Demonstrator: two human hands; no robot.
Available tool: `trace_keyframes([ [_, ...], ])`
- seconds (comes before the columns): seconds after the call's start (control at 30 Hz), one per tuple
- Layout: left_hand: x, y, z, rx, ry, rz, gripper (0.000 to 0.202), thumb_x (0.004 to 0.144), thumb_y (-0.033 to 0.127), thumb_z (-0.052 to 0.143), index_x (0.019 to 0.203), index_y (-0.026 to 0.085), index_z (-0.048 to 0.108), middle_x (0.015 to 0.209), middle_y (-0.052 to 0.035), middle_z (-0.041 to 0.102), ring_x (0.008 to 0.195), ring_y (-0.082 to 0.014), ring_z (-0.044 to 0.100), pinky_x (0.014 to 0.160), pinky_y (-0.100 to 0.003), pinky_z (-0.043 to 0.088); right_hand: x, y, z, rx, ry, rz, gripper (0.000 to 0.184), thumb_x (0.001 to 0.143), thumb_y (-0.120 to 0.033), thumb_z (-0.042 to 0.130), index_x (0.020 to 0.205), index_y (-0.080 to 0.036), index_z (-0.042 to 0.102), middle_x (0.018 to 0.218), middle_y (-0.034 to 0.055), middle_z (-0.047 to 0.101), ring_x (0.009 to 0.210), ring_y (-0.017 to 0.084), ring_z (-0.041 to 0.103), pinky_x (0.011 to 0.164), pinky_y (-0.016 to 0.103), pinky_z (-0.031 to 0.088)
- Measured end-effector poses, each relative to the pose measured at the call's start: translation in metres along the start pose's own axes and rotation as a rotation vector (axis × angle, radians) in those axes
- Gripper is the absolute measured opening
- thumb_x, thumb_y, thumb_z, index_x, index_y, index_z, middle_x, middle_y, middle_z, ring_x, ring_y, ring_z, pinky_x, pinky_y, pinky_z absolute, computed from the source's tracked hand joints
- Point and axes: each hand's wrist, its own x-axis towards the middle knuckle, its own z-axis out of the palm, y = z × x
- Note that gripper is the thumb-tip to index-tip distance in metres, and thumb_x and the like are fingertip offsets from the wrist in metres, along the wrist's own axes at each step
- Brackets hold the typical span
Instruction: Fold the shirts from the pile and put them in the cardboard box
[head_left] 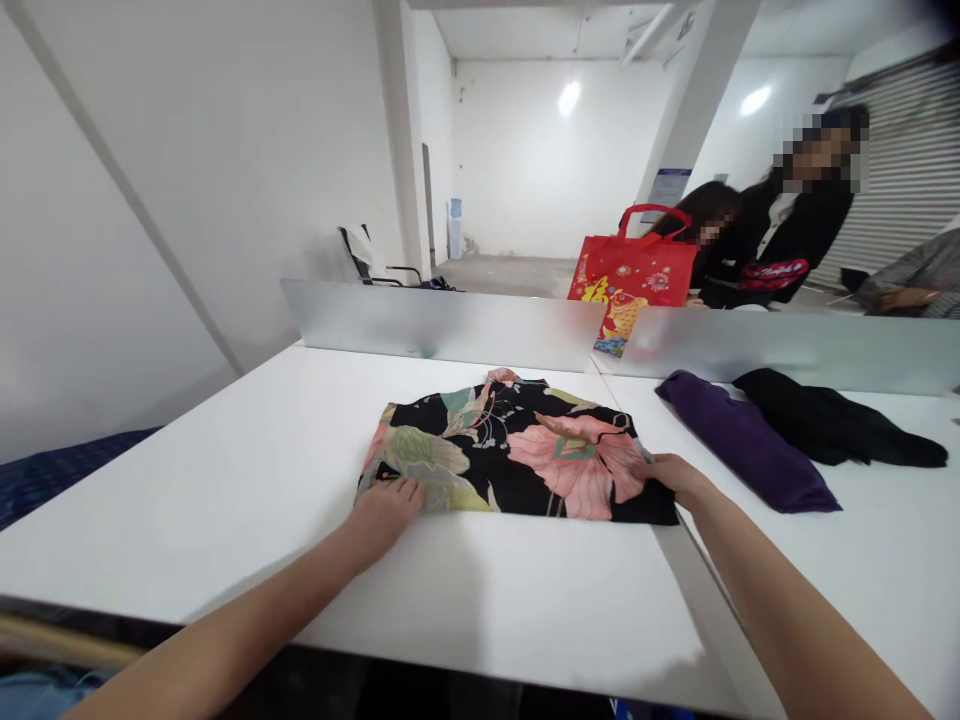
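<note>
A folded black shirt (495, 450) with large pink and green flowers lies on the white table in front of me, its collar at the far side. My left hand (386, 512) is at its near left corner, fingers curled over the cloth and closed on it. At the right edge, my right hand (671, 474) pinches the fabric between thumb and fingers. The thumb of my left hand is hidden.
Right of the shirt lie a folded purple garment (742, 440) and a black garment (832, 415). A frosted divider (450, 325) runs along the table's (225, 480) far side. Beyond it are a red bag (637, 265), a chair (367, 262) and several people.
</note>
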Motion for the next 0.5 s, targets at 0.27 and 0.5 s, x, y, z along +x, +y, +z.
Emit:
trace_keyframes([
  [0.27,-0.026,0.009,-0.024,-0.42,0.13,-0.012,0.037,0.099,0.035,0.043,0.133,0.026,0.054,0.141,-0.0059,0.055,0.13,-0.0227,0.048,0.108,-0.041,0.041,-0.038,0.021,-0.023,0.409,-0.235,0.077,0.027,0.063,-0.027,0.077,0.086,-0.015,0.07,0.095,0.0168,0.074,0.083,0.028,0.072,0.078,0.037,0.058],
  [0.5,0.017,-0.029,0.021,-0.395,0.067,-0.197,0.048,0.098,0.042,0.042,0.14,0.02,0.049,0.15,-0.0125,0.043,0.14,-0.0309,0.035,0.114,-0.057,0.026,-0.074,-0.111,0.077,0.177,-0.349,-0.407,0.028,0.079,-0.036,0.066,0.097,-0.016,0.065,0.09,0.0064,0.073,0.083,0.02,0.067,0.077,0.03,0.053],
])
